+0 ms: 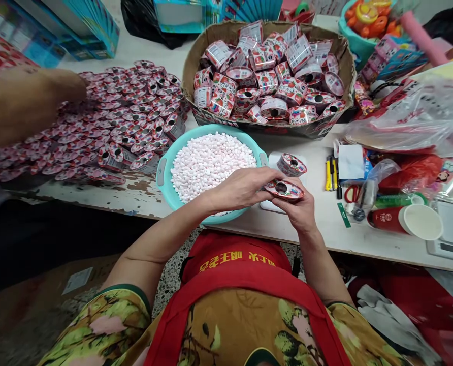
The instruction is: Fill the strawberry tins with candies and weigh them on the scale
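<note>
Both my hands meet over the table's front edge around an oval strawberry-print candy container (pixel 283 189) with a round dark hole in its top. My right hand (pixel 301 207) is closed around its right end and underside. My left hand (pixel 245 187) has its fingers closed at the left end; whether candy is in them is hidden. Just behind stands another candy container (pixel 292 165) on a white flat-topped object (pixel 274 205), probably a scale. Beneath my left forearm and hand, a turquoise basin (pixel 164 175) holds many small white and pale pink candies (pixel 211 162).
A cardboard box (pixel 192 61) heaped with similar containers stands behind the basin. Rows of upright containers (pixel 135 117) cover the left side, where another person's blurred arm (pixel 24 104) reaches in. Cutters (pixel 330 173), a red paper cup (pixel 386 219), plastic bags (pixel 413 119) and a scale (pixel 451 244) lie right.
</note>
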Demonstrator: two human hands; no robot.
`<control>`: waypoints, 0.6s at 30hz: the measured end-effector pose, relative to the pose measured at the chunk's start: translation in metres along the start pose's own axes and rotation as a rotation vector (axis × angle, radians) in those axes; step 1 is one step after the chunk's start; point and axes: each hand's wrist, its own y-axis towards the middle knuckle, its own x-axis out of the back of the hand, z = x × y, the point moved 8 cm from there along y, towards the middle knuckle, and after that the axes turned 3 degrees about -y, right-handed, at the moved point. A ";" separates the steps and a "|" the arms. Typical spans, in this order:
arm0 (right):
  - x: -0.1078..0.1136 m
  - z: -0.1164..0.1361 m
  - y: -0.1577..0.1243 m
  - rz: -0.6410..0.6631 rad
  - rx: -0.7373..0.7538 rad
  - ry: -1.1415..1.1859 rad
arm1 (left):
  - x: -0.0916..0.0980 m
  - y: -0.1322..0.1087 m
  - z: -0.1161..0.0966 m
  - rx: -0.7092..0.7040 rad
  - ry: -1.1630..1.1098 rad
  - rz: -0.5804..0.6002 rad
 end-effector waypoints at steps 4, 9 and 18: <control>0.001 -0.007 -0.005 -0.006 -0.031 -0.004 | -0.008 0.004 0.002 0.032 -0.006 0.028; 0.026 -0.010 -0.009 -0.108 -0.076 0.028 | 0.008 0.008 0.015 0.060 0.083 -0.014; 0.141 -0.052 -0.053 -0.691 -0.147 0.028 | 0.050 -0.030 0.116 0.544 0.609 0.002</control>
